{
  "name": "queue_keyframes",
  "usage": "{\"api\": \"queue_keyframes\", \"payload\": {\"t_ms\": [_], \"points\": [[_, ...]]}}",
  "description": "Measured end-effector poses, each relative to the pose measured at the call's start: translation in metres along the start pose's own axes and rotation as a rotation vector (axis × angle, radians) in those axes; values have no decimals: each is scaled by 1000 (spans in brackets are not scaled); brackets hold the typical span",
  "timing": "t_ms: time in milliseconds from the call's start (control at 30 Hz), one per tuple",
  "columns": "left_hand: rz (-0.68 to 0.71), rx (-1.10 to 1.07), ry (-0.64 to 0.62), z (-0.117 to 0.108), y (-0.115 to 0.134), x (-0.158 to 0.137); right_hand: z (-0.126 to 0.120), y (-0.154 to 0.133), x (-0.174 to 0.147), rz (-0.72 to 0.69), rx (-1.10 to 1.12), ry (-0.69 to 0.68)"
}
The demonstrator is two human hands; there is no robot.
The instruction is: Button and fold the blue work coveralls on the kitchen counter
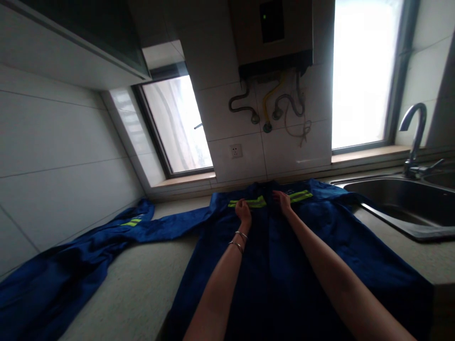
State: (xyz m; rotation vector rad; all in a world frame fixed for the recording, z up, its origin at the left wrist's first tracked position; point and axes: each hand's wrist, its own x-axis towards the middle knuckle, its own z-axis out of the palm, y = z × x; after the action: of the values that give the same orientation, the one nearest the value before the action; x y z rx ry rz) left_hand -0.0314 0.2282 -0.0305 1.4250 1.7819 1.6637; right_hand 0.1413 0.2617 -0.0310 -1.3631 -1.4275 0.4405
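Observation:
A dark blue work jacket (pixel 263 255) with yellow-green reflective strips lies spread over the counter, its collar toward the wall. Over the chest strip on the left side, my left hand (pixel 243 210) has its fingers curled in; whether fabric is pinched between them is hard to see. Two bangles circle that wrist. Close to the collar and front opening, my right hand (pixel 282 200) rests on or just above the jacket, fingers stretched toward the middle. One sleeve reaches left, toward a second blue garment (pixel 81 255) with a similar strip. The other sleeve runs toward the sink.
At the right, a steel sink (pixel 394 227) with a tall faucet (pixel 415 137) is set into the speckled counter (pixel 145 270). A water heater (pixel 272 35) with pipes hangs on the tiled wall above a socket (pixel 235 151). An overhead cabinet (pixel 81 42) juts out at upper left.

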Motion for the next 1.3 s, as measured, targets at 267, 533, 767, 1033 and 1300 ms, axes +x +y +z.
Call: {"api": "queue_keyframes", "payload": {"t_ms": [267,533,767,1033,1300], "points": [[206,93,-363,-26,11,-14,-31,-76,-94,-376,-249,-351],[785,591,-650,-51,24,-79,-122,-123,-215,-690,-594,-1032],[593,858,-899,-62,20,-101,-150,-125,-243,-721,-469,-1306],[657,864,-772,-71,24,-114,-191,-109,-266,-640,-403,-1107],[760,523,-770,-114,98,-148,-214,-103,-238,-251,55,-686]]}}
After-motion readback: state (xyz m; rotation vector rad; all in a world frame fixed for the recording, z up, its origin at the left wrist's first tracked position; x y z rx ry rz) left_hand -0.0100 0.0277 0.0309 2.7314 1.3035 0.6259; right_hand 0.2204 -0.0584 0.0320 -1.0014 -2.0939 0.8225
